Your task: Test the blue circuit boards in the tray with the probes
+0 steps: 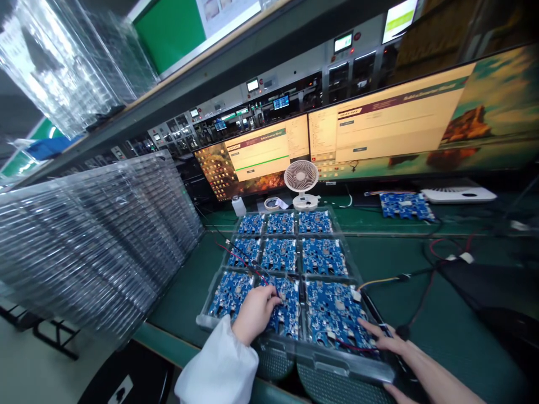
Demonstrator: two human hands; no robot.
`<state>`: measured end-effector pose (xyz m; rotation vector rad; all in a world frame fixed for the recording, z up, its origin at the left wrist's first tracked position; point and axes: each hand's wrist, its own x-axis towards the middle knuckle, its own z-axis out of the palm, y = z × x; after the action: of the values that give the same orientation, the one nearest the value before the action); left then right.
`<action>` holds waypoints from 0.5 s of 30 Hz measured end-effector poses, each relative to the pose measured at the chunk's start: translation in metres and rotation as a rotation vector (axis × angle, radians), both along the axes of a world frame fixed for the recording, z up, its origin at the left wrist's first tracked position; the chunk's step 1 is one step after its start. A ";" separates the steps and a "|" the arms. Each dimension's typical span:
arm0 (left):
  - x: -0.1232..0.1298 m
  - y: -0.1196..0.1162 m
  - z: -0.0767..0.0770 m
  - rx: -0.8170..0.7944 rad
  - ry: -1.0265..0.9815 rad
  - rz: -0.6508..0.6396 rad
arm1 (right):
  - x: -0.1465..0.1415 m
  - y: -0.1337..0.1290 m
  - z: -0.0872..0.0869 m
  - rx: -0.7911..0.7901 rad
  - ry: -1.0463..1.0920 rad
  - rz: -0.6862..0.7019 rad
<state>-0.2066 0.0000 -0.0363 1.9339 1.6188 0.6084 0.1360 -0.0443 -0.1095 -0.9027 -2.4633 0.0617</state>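
A tall stack of clear plastic trays [96,241] is leaning at the left of the green bench [442,314], while two wide monitors [379,129], a small white fan [301,182] and loose cables [421,275] are crowding the far side. A clear, ribbed tray [320,359] is lying at the near edge, holding nine flat blue circuit boards [281,255] in a grid. The left hand [256,312] is pinching a thin wire at the near-middle board [287,311]. The right hand [389,339] is resting flat, fingers loose, on the near-right board [337,314].

Left hand [255,311] covers middle near board [286,311]; monitor [421,120] text too blurred to read.
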 end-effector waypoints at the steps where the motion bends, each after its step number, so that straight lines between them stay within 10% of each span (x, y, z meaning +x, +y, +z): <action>1: 0.000 0.000 0.000 0.001 0.005 -0.002 | 0.001 0.000 -0.001 -0.010 -0.005 0.002; 15: 0.006 -0.004 -0.004 0.044 0.103 0.026 | 0.005 0.000 -0.016 -0.044 -0.004 -0.004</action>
<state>-0.2009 -0.0042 -0.0406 2.0087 1.7090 0.5680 0.1406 -0.0442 -0.1250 -0.9276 -2.4725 0.1131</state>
